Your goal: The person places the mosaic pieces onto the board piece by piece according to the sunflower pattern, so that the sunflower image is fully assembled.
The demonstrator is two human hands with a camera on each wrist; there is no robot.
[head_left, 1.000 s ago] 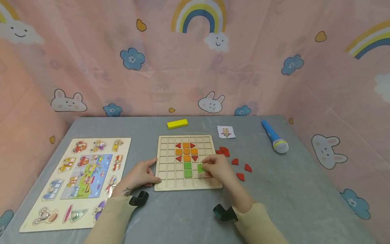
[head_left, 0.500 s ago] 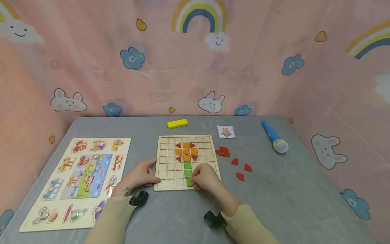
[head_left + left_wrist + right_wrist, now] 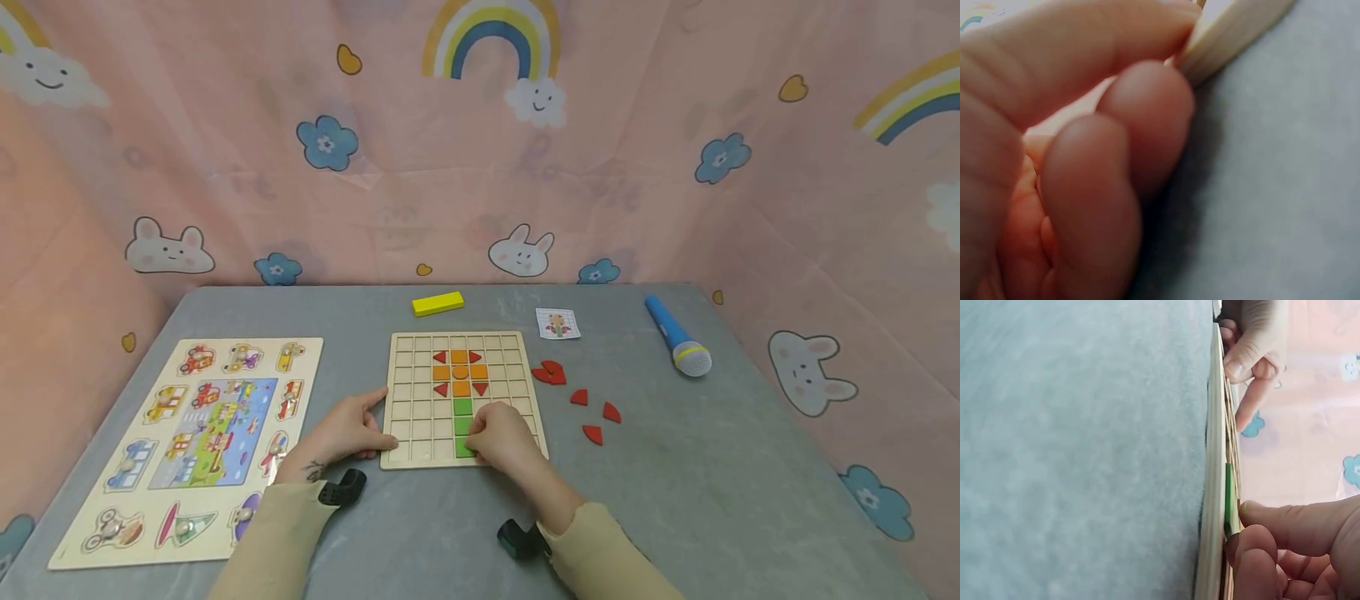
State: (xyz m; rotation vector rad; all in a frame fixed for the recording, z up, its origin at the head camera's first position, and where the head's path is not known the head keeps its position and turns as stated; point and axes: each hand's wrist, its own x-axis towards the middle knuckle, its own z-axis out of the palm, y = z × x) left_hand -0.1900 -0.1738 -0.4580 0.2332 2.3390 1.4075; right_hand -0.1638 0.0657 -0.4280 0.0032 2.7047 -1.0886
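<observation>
My left hand (image 3: 349, 427) holds the left edge of a wooden grid board (image 3: 418, 429), its thumb on the near corner and index finger farther up that side. In the left wrist view, other fingers (image 3: 1147, 106) curl beside the board's edge (image 3: 1235, 37). My right hand (image 3: 508, 442) pinches a green square tile (image 3: 463, 447) at the board's bottom row, in line below two other green tiles (image 3: 462, 416). In the right wrist view, thumb and fingers meet at the green tile's end (image 3: 1230, 497). Orange pieces (image 3: 460, 357) and red triangles (image 3: 440, 389) sit higher in the grid.
Several red quarter-circle pieces (image 3: 592, 434) lie right of the board. Behind are a yellow block (image 3: 438, 304), a small pattern card (image 3: 558, 323) and a blue toy microphone (image 3: 667, 327). A vehicle knob puzzle (image 3: 161, 533) occupies the table's left side.
My right hand has carried the green tile left and toward me, from over the grid's right part to the bottom row, where it now lies flatter. The left hand stays put.
</observation>
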